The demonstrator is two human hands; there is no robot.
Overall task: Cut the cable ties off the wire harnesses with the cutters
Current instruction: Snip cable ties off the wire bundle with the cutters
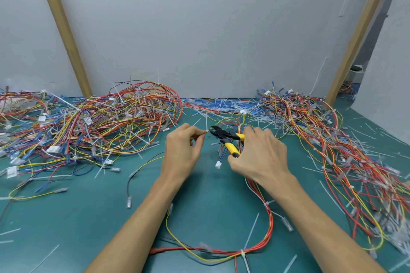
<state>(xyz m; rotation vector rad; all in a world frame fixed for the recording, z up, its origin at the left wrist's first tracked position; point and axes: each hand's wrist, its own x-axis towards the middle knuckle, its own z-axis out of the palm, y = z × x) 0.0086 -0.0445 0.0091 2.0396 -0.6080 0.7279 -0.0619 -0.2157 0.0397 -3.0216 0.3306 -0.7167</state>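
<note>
The left hand pinches a thin strand of the red-and-yellow wire harness in its fingers. The right hand clasps the yellow-handled black cutters, their tip right at that pinch. A cut looks lined up, I'd say, and the blades must catch only a white plastic cable tie, never a wire. The harness loops toward six o'clock on the green bench, with tangled wire heaps at nine and three o'clock and a grey wall panel at twelve.
</note>
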